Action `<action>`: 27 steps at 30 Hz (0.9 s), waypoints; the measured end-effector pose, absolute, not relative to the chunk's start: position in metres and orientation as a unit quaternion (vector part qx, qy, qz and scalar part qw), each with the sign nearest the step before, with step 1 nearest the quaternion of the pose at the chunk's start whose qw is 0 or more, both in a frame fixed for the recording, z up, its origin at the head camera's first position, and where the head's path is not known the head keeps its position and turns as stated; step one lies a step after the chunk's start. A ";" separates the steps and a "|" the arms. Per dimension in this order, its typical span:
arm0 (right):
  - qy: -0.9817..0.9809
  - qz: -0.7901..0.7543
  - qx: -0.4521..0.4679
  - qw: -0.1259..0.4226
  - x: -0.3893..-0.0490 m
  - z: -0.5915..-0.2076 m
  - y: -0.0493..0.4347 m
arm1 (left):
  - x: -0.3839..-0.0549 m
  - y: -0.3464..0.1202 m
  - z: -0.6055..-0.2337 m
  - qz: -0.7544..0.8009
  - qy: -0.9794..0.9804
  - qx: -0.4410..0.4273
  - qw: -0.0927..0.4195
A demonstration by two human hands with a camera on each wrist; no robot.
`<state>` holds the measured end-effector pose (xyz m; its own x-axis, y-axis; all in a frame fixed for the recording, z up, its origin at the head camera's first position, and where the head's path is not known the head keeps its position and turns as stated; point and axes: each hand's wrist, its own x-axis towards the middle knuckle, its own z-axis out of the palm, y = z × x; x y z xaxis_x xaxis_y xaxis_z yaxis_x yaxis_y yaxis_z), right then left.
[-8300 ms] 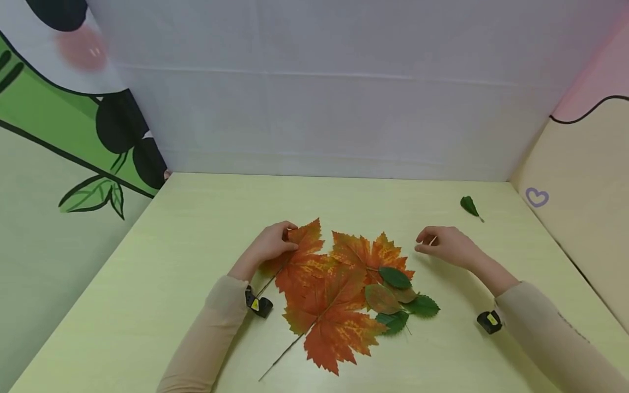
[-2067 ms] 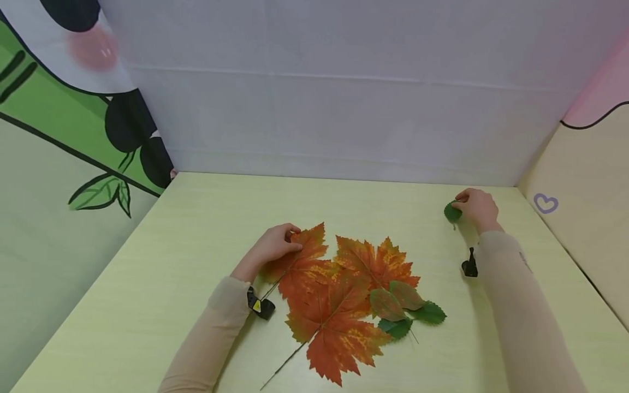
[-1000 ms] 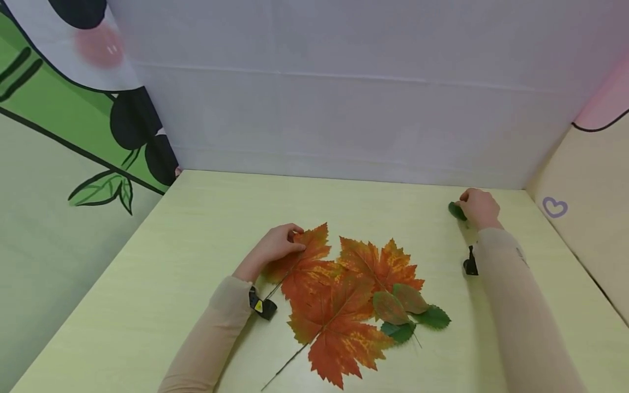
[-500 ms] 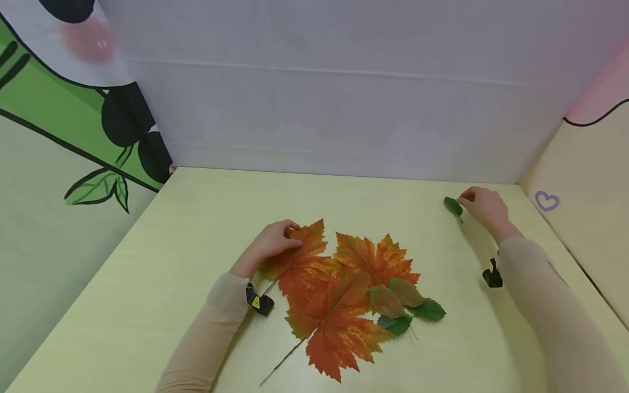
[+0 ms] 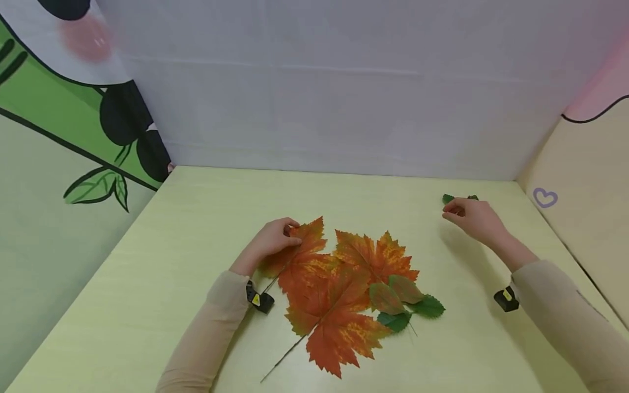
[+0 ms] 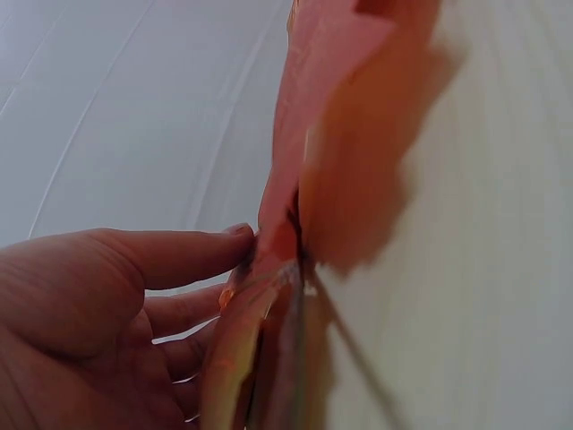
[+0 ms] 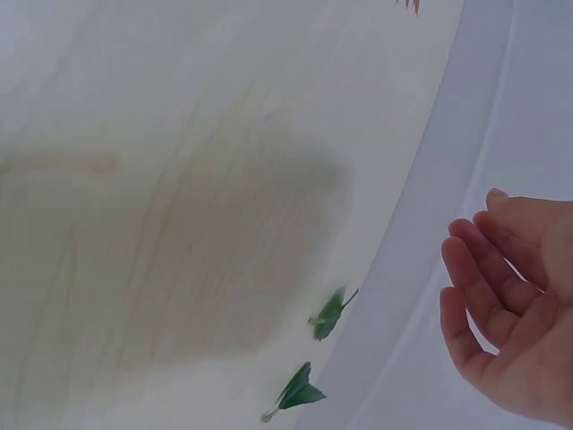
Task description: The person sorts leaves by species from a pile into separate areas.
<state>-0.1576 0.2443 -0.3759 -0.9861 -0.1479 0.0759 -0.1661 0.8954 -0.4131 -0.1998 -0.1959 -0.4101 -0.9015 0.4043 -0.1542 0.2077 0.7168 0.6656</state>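
Observation:
In the head view my left hand is at an orange artificial maple leaf left of centre, its thumb and fingers at the leaf's upper edge. The left wrist view shows the thumb tip against that leaf, with the other fingertips hidden behind it. My right hand hovers above the table at the right, fingers loosely bent, holding nothing. Just behind it lie two small green leaves, one by the fingertips and one partly covered; the right wrist view shows both whole, as a near leaf and a farther leaf.
Two more maple leaves, one in front and one behind, overlap at the middle of the pale table. Against them lies a cluster of several small leaves, green and brownish. A cloth wall borders the back.
My right hand took hold of a green leaf from the cluster, set it down beside the lone one at the far right, let go and drew back toward me. My left hand stays put.

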 end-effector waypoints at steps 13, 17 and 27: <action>-0.965 0.209 0.155 0.027 -0.124 -0.365 0.189 | -0.204 -0.197 -0.410 0.332 0.917 0.168 0.143; -0.962 0.208 0.179 0.020 -0.111 -0.365 0.173 | -0.202 -0.196 -0.409 0.334 0.916 0.166 0.146; -0.957 0.195 0.213 -0.003 -0.082 -0.370 0.142 | -0.201 -0.195 -0.411 0.331 0.917 0.166 0.146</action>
<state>-0.0818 0.1418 -0.3701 -0.9092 -0.4091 0.0775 -0.4068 0.8328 -0.3755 -0.2008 -0.1953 -0.4107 -0.9022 0.4011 -0.1587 0.2077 0.7264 0.6552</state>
